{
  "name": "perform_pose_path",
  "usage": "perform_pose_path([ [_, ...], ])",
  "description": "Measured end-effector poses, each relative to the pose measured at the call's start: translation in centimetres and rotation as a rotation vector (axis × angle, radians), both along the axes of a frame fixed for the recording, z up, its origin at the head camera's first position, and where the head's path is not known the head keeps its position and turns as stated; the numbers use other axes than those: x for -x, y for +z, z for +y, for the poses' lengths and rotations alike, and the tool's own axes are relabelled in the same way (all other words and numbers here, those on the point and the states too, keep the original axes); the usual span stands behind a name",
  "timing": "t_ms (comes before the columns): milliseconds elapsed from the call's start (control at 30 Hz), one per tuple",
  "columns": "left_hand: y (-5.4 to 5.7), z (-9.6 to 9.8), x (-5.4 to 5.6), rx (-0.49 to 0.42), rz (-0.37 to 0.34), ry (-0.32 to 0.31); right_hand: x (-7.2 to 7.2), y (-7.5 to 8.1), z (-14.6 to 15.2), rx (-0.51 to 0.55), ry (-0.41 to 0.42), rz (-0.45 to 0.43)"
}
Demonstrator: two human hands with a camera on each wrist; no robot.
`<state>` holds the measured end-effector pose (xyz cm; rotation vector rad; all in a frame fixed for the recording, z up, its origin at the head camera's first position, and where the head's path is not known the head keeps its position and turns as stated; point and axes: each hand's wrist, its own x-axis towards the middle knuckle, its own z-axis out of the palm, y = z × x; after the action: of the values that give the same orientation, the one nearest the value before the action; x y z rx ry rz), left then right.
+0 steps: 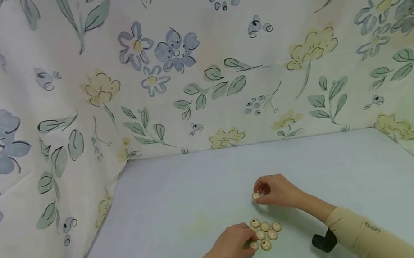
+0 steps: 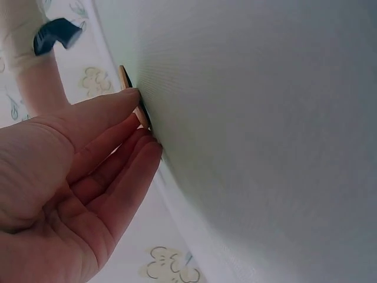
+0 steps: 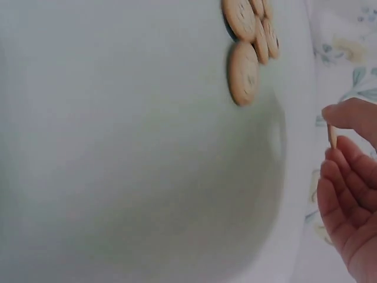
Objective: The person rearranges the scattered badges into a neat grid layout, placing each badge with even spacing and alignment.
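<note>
Several small round wooden discs with dark markings lie in a close cluster (image 1: 265,227) on the white table. My left hand (image 1: 232,245) is at the cluster's left side, resting low by the tabletop. In the left wrist view its thumb and fingers pinch the edge of a wooden disc (image 2: 142,115). Farther back, my right hand (image 1: 279,191) holds another wooden disc (image 1: 256,195) up off the table between thumb and fingertips. That disc (image 3: 333,137) appears edge-on in the right wrist view, with part of the cluster (image 3: 242,73) beyond it.
The table (image 1: 185,196) has a pale, smooth surface. A floral cloth (image 1: 219,54) hangs behind it and along both sides. A black wrist device (image 1: 324,241) sits at the right sleeve (image 1: 368,230), close over the table.
</note>
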<state>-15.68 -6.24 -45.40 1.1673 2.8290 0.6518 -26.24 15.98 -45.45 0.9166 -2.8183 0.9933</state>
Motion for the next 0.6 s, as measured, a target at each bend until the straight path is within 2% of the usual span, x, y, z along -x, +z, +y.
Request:
perform_pose_path([
  [233, 0.2, 0.1, 0.2, 0.025, -0.035, 0.017, 3.9, -0.2, -1.9, 0.046, -0.046, -0.015],
  [467, 0.0, 0.1, 0.0, 0.020, -0.017, 0.007, 7.0, -0.5, -4.3, 0.043, -0.132, -0.092],
  [600, -0.2, 0.0, 0.1, 0.034, -0.004, 0.012, 9.0, -0.3, -5.7, 0.051, -0.177, -0.102],
])
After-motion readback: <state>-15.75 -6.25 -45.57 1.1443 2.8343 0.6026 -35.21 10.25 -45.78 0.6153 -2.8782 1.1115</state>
